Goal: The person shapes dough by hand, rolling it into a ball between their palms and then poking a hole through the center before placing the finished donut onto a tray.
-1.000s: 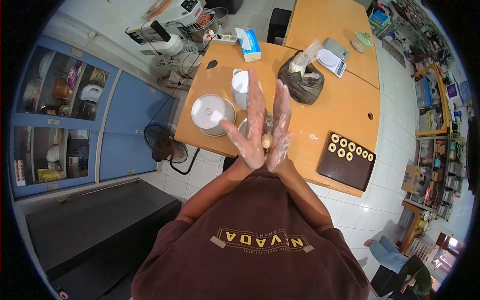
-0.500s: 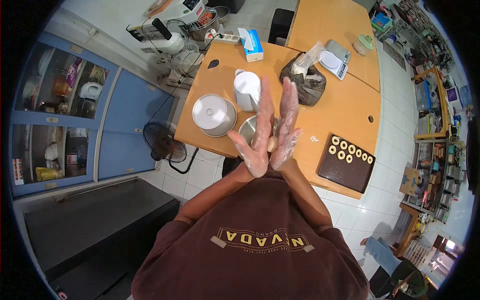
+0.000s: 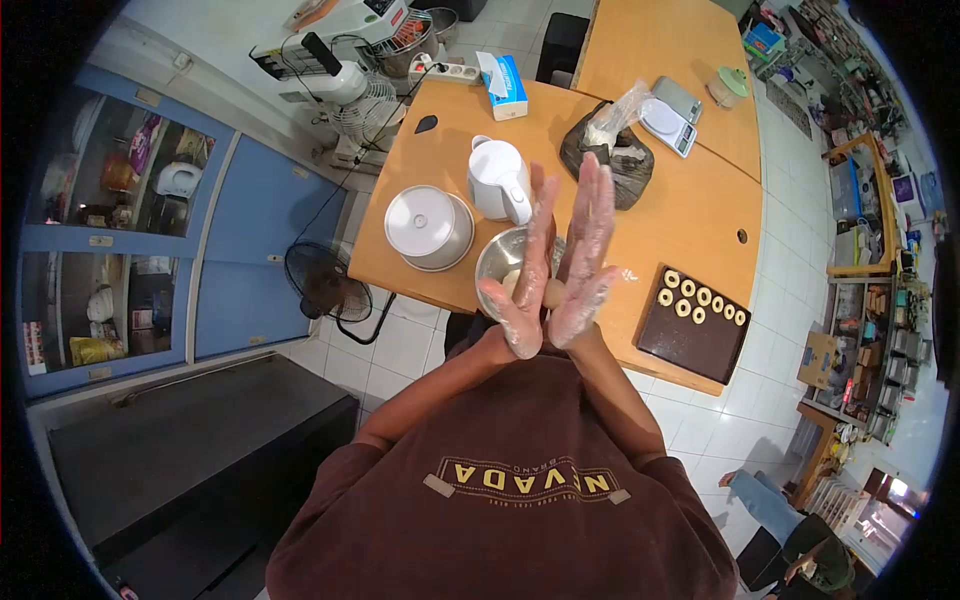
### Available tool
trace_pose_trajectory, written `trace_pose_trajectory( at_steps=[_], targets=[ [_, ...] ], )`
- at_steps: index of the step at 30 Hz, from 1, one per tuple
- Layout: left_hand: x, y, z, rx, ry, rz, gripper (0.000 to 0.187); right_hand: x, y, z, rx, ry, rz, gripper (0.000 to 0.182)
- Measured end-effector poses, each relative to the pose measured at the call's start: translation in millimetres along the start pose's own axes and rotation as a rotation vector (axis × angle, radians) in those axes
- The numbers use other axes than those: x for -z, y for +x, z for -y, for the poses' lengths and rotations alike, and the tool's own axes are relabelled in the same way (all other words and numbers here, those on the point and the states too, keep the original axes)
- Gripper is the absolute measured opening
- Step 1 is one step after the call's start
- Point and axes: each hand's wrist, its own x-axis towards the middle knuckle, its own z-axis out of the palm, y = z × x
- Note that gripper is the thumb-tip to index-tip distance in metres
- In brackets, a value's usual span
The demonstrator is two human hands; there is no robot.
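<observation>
Both hands raised in front of the chest, palms facing, in thin clear gloves. Left hand and right hand press flat against each other, fingers straight and pointing away, with a small pale dough ball pinched between the palms near their heels. Flat palms suit rolling a lump round; the gloves keep dough off skin.

Directly under the hands, at the near edge of the counter, a steel bowl with more pale dough showing inside, so anything dropped falls back in. Right of it, near the counter's near-right corner, a dark tray carrying a short row of dough rings, within reach of the right hand.

Left of the bowl, a lidded steel pot. Just beyond the bowl, a white jug. Farther and right, a dark plastic bag, clear bag poking from its mouth. Beyond that a scale. At the far edge, a blue-and-white box.

Off the counter, far left, a stand mixer; on the floor left, a fan.
</observation>
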Motion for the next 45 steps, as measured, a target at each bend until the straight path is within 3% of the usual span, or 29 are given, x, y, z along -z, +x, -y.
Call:
trace_pose_trajectory(
  at_steps=[4,7,13,15,17,20,25,32,38,43,45],
  targets=[
    [8,26,-14,-0.053,-0.153,-0.166,0.126,-11,-11,-4,-0.063,0.051,0.068,0.101],
    [24,33,-1,-0.064,-0.032,-0.099,0.118,-14,-17,6,-0.09,0.132,0.112,0.103],
    [4,0,16,-0.04,0.051,0.05,0.13,-7,-1,16,-0.094,0.175,0.009,0.106],
    [0,-2,4,-0.027,0.039,0.02,0.132,-3,4,11,-0.092,0.168,-0.069,0.107],
    [1,1,-10,-0.026,0.064,0.002,0.132,-8,-1,10,-0.073,0.108,-0.03,0.106],
    [1,23,-15,-0.102,-0.162,-0.133,0.128,-9,-12,-4,-0.001,0.025,0.06,0.106],
    [12,29,-8,-0.105,-0.133,-0.064,0.121,-6,-18,-13,0.036,-0.006,0.115,0.107],
    [4,19,-12,-0.136,-0.152,-0.006,0.122,-6,-11,-14,-0.021,0.074,0.037,0.105],
    [1,11,-13,0.061,0.002,-0.029,0.131,-7,-4,1,0.012,0.073,0.035,0.104],
    [3,13,-22,-0.047,-0.012,0.072,0.128,8,0,-5,-0.03,-0.134,0.037,0.095],
    [6,16,-21,-0.038,0.046,0.072,0.128,0,-5,-12,0.04,-0.032,0.039,0.101]
  ],
)
